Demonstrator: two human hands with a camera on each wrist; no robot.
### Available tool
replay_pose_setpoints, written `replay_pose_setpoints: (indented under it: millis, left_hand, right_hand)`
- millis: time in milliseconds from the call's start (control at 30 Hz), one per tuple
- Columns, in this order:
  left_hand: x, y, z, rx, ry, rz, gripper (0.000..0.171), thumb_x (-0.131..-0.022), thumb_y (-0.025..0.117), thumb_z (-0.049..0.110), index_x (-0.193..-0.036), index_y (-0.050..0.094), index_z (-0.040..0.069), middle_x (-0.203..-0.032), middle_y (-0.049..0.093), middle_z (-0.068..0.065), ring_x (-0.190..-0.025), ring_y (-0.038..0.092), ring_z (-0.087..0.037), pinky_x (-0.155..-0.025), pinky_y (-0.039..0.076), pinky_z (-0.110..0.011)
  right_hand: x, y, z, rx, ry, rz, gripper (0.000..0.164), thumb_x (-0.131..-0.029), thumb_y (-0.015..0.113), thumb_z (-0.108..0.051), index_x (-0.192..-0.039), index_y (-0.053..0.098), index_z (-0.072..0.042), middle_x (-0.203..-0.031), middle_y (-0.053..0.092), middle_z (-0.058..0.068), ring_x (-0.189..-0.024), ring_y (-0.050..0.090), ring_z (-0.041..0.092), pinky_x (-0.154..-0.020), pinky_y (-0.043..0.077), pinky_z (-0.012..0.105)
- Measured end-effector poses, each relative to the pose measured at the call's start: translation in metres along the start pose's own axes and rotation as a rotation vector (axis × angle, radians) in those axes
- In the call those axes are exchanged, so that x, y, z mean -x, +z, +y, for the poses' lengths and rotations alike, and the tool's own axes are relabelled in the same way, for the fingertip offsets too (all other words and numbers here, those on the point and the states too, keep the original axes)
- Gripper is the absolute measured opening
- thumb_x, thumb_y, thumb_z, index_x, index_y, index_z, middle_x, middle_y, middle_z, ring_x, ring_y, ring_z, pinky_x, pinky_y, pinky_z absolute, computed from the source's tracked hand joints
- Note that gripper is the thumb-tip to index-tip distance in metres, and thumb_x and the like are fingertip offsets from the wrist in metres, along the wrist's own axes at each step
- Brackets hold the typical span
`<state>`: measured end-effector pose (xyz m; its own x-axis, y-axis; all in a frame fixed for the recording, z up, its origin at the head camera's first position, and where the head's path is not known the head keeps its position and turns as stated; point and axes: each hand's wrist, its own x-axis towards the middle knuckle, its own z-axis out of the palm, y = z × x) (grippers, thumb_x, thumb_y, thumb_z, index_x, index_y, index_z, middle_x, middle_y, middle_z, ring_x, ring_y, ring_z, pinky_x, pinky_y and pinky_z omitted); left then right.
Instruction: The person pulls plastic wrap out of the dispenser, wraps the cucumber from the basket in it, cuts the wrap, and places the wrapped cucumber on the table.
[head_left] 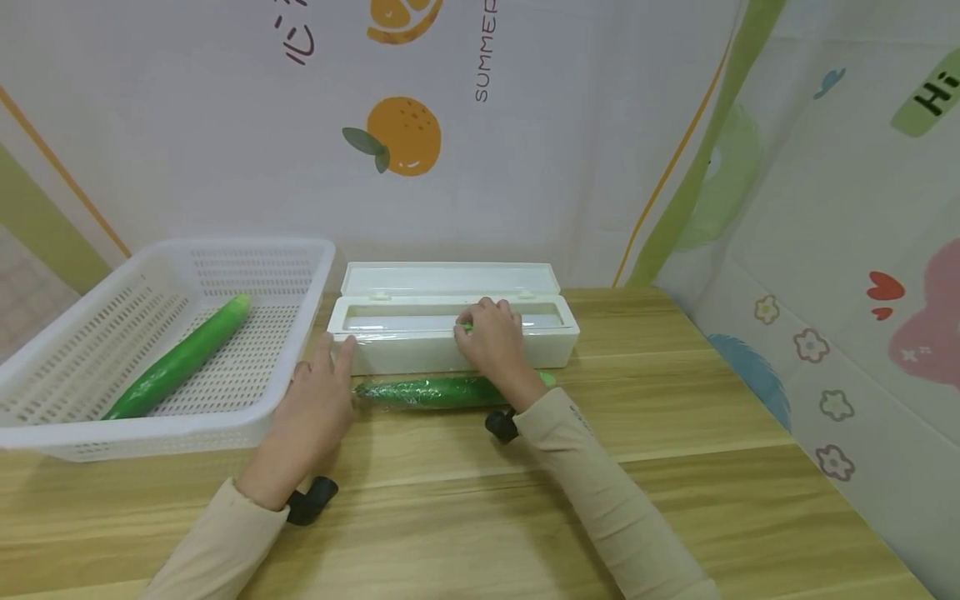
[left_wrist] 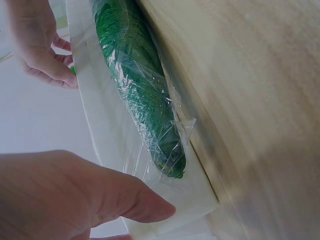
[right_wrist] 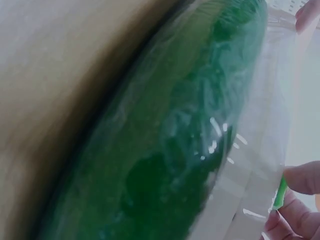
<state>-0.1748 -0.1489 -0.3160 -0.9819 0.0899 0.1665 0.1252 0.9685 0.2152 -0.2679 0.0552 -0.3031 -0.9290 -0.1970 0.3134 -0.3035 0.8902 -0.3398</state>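
Note:
A white cling film box [head_left: 450,354] stands on the table with its lid raised. My right hand [head_left: 495,337] reaches over the front of the box and pinches a small green slide cutter [right_wrist: 280,192] at the top edge. My left hand [head_left: 318,396] holds the left end of the box, with the thumb [left_wrist: 150,206] against the front; its other fingers are mostly hidden. Along the front of the box lies a cucumber [head_left: 427,392] wrapped in clear film, and my right wrist covers part of it. In the left wrist view, loose film [left_wrist: 186,127] sticks out near the cucumber's tip.
To the left stands a white perforated basket [head_left: 326,275] with one unwrapped cucumber [head_left: 187,354] inside. The wooden table [head_left: 450,525] extends toward me and to the right. Behind it hangs a printed cloth [head_left: 525,192]. Black straps [head_left: 311,502] show at both wrists.

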Motion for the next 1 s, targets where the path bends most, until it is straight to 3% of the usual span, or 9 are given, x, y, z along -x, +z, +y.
replay_pose_setpoints:
  millis: [333, 500, 767, 1000]
  left_hand:
    - [0.0, 0.0, 0.0, -0.005, 0.0, -0.004, 0.07, -0.087, 0.056, 0.005, -0.144, 0.017, -0.003, -0.146, 0.012, -0.035, -0.11, 0.04, -0.057, -0.089, 0.041, -0.062]
    - [0.0, 0.001, 0.0, -0.026, 0.012, 0.013, 0.072, -0.085, 0.059, 0.004, -0.144, 0.018, -0.004, -0.144, 0.015, -0.036, -0.108, 0.042, -0.057, -0.087, 0.043, -0.061]
    - [0.001, -0.002, 0.0, -0.022, 0.004, 0.002, 0.073, -0.084, 0.057, 0.002, -0.144, 0.016, -0.003, -0.145, 0.013, -0.036, -0.107, 0.043, -0.057, -0.085, 0.044, -0.061]
    - [0.001, -0.001, 0.0, -0.023, 0.019, 0.013, 0.071, -0.084, 0.056, 0.001, -0.144, 0.017, -0.004, -0.144, 0.014, -0.036, -0.104, 0.044, -0.057, -0.085, 0.044, -0.061]
  right_hand:
    - [-0.001, -0.001, 0.012, -0.03, 0.018, 0.012, 0.021, -0.089, 0.055, -0.021, -0.1, 0.07, -0.011, -0.112, 0.062, 0.008, -0.105, 0.051, 0.027, -0.092, 0.041, 0.045]
    - [0.001, -0.004, 0.027, -0.037, 0.025, 0.042, 0.021, -0.088, 0.056, -0.022, -0.098, 0.069, -0.01, -0.111, 0.062, 0.009, -0.106, 0.051, 0.029, -0.089, 0.042, 0.045]
    - [0.01, -0.017, 0.061, -0.14, 0.054, 0.074, 0.019, -0.088, 0.057, -0.023, -0.096, 0.069, -0.01, -0.112, 0.062, 0.01, -0.115, 0.046, 0.033, -0.097, 0.035, 0.052]
    - [0.016, -0.022, 0.073, -0.171, 0.035, 0.08, 0.022, -0.089, 0.059, -0.026, -0.1, 0.068, -0.009, -0.117, 0.057, 0.014, -0.113, 0.045, 0.034, -0.096, 0.034, 0.053]
